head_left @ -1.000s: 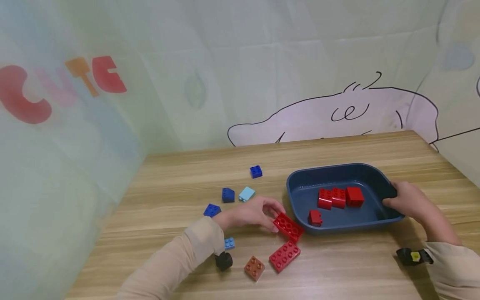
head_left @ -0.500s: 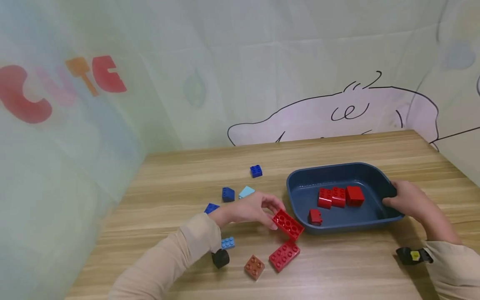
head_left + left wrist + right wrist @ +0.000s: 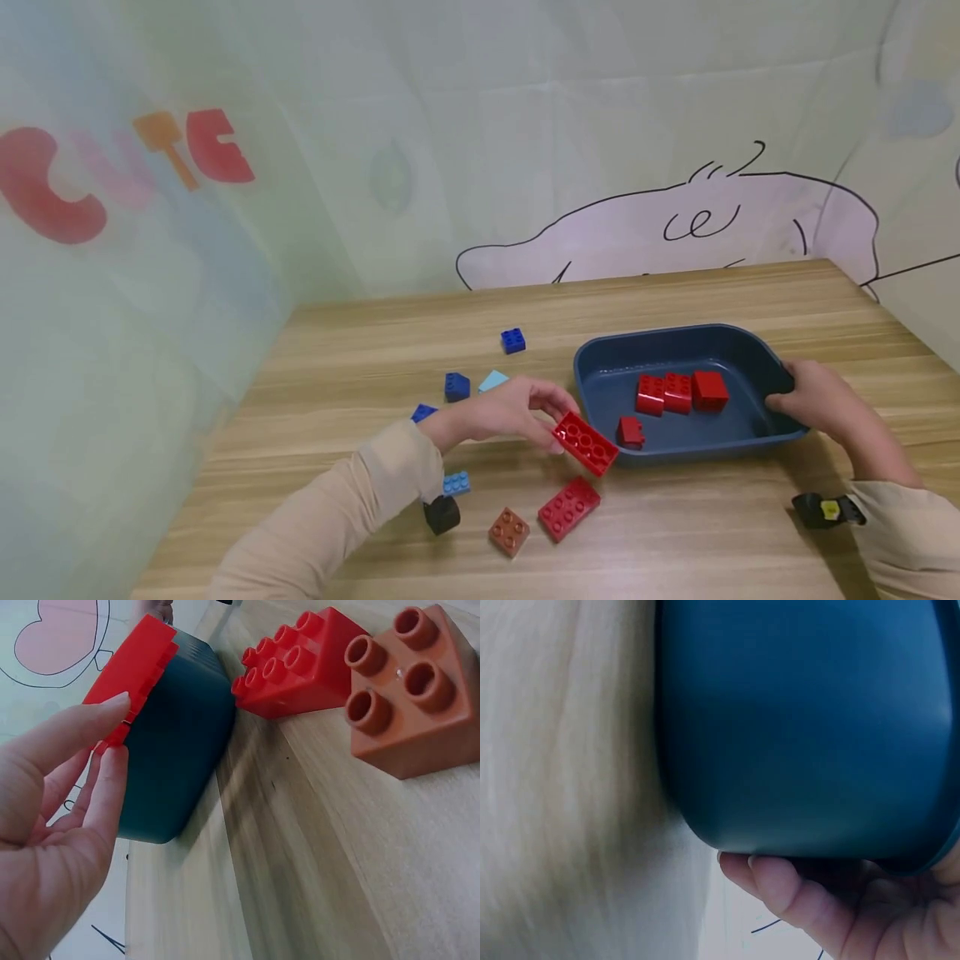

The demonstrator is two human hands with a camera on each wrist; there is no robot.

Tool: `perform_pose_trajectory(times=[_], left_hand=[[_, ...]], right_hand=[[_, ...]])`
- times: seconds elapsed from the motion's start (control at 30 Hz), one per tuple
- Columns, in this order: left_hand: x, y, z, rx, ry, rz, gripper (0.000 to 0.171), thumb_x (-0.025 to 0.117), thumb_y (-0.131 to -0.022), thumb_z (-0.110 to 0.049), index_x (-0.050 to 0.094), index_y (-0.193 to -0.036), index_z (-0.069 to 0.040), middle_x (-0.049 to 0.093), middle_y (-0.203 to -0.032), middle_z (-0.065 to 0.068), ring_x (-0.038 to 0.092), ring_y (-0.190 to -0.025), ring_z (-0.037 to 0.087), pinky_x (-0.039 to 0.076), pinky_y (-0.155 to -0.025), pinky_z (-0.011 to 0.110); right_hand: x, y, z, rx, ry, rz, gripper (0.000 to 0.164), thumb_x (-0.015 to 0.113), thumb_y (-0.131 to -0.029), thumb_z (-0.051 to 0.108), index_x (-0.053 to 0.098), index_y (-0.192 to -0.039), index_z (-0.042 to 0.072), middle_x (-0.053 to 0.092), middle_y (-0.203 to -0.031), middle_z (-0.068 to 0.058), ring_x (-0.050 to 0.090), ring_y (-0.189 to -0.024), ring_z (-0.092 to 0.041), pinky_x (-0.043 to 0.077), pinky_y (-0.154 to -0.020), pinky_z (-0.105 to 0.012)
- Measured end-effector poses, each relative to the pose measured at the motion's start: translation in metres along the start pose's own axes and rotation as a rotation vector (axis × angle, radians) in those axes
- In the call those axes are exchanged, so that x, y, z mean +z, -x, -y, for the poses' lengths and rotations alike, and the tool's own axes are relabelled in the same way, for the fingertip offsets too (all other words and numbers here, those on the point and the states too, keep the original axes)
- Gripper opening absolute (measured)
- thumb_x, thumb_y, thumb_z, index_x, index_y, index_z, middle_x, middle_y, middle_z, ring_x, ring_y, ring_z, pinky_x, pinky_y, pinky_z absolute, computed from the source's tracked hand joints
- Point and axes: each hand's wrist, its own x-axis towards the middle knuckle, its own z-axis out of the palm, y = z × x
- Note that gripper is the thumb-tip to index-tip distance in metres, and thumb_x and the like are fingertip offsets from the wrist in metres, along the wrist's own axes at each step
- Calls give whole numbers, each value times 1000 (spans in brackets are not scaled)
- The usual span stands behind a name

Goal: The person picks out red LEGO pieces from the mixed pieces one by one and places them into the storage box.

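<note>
Between its thumb and fingers my left hand (image 3: 517, 412) pinches a red toy building brick (image 3: 586, 443) with its hollow underside turned up, beside the near left corner of a dark blue tray (image 3: 690, 454). The left wrist view shows the pinch on the end of that red brick (image 3: 135, 671), in front of the tray's outer wall (image 3: 180, 742). My right hand (image 3: 817, 404) grips the tray's right end, thumb over the rim and fingers against the outside. Inside the tray lie several red bricks (image 3: 677, 393).
Nearer the front, a red eight-stud brick (image 3: 569, 509) and a brown brick (image 3: 509, 532) rest on the wooden table (image 3: 675, 542). Dark blue bricks (image 3: 457, 387) and a pale blue one (image 3: 493, 382) lie left of the tray, with a light blue brick (image 3: 456, 483) by the left sleeve.
My left hand has lifted the pinched red brick off the red eight-stud brick's far end and carried it slightly toward the tray. The right hand and tray stay put.
</note>
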Motion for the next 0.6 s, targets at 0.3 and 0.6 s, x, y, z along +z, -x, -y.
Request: perform_pose_trajectory(times=[0.3,0.6], left_hand=[[1,-1,-7,16,-8,18,38,72,-77,1,61,-114,-5,62,-106,3,57,-98,17,53,-77,31],[4,-7,-15,27,-29,22,39,72,-78,-1,61,-114,-6,61,-105,3,57,-98,16,53,-77,31]], right_hand=[[0,-1,-1,-10,5,-5,47,64,-76,5,47,-106,-26,59,-90,-33,56,-75,-32,48,-70,-52],[-1,-1,0,0,8,5,49,64,-76,5,45,-107,-27,58,-90,-33,56,-74,-32,49,-69,-50]])
